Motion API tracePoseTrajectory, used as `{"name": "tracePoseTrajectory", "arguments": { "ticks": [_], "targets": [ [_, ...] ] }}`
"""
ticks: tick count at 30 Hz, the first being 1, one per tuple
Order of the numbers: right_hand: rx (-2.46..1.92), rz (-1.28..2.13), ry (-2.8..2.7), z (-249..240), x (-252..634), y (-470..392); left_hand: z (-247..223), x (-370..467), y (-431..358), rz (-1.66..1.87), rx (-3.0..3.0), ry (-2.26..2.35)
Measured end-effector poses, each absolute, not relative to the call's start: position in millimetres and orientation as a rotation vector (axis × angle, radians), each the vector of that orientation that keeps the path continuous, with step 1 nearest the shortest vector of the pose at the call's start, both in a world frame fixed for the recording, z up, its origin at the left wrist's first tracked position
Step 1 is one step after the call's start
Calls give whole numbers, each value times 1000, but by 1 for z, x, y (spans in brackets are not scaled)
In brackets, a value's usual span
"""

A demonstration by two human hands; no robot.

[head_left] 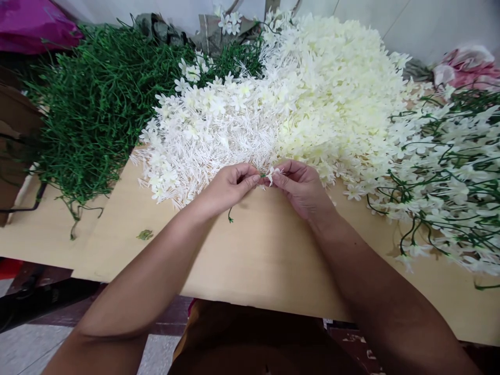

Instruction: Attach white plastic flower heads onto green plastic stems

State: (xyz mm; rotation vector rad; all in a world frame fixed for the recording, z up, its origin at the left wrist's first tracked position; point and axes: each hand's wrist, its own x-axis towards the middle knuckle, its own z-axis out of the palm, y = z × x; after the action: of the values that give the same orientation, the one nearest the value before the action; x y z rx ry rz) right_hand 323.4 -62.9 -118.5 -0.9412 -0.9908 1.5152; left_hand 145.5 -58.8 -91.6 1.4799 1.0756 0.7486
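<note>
My left hand (236, 186) pinches a thin green stem, whose lower end (230, 216) hangs below the palm. Close against its fingertips, my right hand (299, 186) holds a small white flower (272, 176) between thumb and forefinger. Flower and stem tip meet between the two hands, above the near edge of the flower pile. Behind the hands lies a heap of white petals and white stamen pieces (219, 130), merging into pale yellow flowers (336, 94) on the right.
Green stems (97, 104) are heaped at the left. Flowers on stems (449, 177) cover the right side of the wooden table (258, 260). A brown box (15, 140) stands at the left edge, a magenta bag (37, 26) behind. Pink-white cloth (464, 67) lies back right.
</note>
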Motion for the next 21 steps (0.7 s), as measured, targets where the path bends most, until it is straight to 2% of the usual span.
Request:
{"name": "tracePoseTrajectory", "arguments": {
  "ticks": [16,21],
  "targets": [
    [-908,1633,-969,-116,326,-65,-91,146,-60,760,1483,1042],
    [-931,1576,-1010,-116,324,-65,-93,145,-59,774,1478,994]
  ]
}}
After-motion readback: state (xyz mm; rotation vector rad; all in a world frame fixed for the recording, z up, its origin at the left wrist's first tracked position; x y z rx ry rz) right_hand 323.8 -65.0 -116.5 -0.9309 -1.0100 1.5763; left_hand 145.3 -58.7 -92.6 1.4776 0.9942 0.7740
